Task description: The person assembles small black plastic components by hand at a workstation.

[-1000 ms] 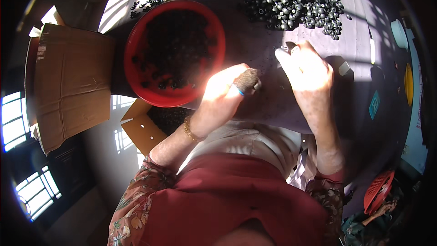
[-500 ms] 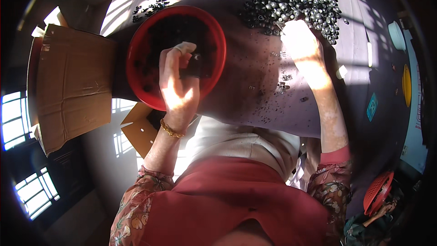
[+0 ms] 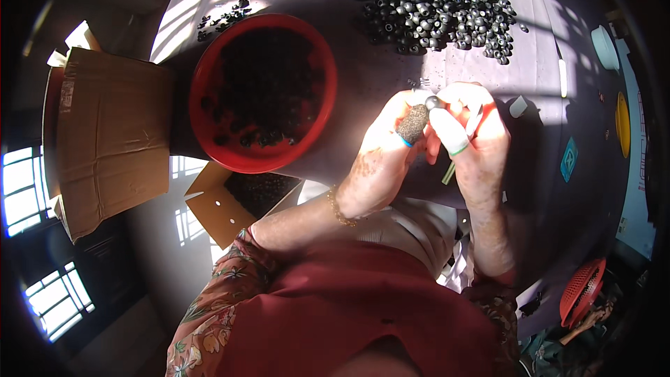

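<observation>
In front of my body, over the cloth, my two hands meet. My left hand (image 3: 380,157) is closed, pinching a small round black piece (image 3: 433,102) between thumb and fingers. A dark speckled cover with a blue band is on that thumb. Against the same piece rests the thumb of my right hand (image 3: 484,150), which wears a white cover with a green band. My right fingers are curled around a slim tool with a green handle (image 3: 449,173); its working end is mostly hidden. A large pile of similar black pieces (image 3: 447,10) lies at the far side.
To the left stands a red basin (image 3: 202,136) with many dark pieces inside. Beyond its left is a cardboard box (image 3: 112,139), and another open box (image 3: 204,199) sits lower down. On the right are a yellow dish (image 3: 623,126), a white bowl (image 3: 606,49) and a red strainer (image 3: 583,293).
My left hand has moved out of the red basin, rightward to my right hand. My right hand has drawn back from the pile toward me, and a black piece is now between them.
</observation>
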Demonstrator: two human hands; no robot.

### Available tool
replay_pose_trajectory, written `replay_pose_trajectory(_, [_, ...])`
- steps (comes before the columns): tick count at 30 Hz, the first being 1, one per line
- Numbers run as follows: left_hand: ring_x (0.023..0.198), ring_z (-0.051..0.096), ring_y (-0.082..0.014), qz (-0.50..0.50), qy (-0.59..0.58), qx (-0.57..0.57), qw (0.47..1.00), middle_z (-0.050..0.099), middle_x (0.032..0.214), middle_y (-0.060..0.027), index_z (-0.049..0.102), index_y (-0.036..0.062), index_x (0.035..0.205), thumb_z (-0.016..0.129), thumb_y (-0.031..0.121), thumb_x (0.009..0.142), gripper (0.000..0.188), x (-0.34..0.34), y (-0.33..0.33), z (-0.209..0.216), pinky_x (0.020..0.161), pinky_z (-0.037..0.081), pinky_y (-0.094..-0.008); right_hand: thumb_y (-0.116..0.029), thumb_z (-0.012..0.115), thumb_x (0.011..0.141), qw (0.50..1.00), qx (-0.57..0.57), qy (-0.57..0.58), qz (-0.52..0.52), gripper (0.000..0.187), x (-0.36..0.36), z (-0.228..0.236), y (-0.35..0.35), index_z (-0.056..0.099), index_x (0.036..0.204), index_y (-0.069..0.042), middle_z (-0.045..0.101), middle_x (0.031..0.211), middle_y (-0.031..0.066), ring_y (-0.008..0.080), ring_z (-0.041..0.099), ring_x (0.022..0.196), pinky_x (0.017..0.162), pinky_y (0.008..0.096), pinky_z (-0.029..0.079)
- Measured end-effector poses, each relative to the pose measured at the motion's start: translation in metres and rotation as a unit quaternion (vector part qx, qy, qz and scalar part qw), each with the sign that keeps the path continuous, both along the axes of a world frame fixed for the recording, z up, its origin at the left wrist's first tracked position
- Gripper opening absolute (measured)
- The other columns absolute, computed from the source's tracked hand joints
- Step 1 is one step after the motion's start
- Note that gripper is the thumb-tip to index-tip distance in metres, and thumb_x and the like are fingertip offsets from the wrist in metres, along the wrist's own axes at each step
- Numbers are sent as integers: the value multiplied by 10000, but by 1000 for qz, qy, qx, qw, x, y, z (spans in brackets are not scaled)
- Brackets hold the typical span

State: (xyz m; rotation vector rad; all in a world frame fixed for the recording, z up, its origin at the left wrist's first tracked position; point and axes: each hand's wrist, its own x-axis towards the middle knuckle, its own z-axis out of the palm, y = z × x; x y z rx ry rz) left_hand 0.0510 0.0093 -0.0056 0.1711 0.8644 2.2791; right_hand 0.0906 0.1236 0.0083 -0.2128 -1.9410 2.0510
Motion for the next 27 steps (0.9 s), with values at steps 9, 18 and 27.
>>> replay_pose_trajectory(9, [742, 505, -87, 58, 113, -47, 991, 543, 869, -24, 508, 22, 1049, 446, 205, 952, 217, 4, -3, -8, 665, 417, -232, 9, 673, 769, 969, 218, 66, -101, 260, 7, -5, -13, 521, 979, 19, 572, 845, 98, 144, 576, 755, 673, 256, 472])
replay_pose_trajectory(18, [709, 486, -111, 123, 436, -219, 864, 514, 799, -17, 526, 10, 973, 413, 196, 954, 219, -15, -13, -21, 634, 424, -262, 51, 653, 775, 939, 309, 132, -67, 198, 10, 3, -23, 524, 922, 18, 561, 817, 75, 125, 527, 725, 627, 233, 436])
replay_pose_trajectory(27, [618, 394, -57, -4, -70, -21, 997, 482, 763, 0, 516, 53, 929, 436, 165, 914, 139, -1, -13, 10, 539, 334, -214, -266, 780, 667, 862, 505, -16, -45, 292, 1, 20, -1, 630, 737, -25, 520, 657, 64, 198, 528, 555, 493, 307, 407])
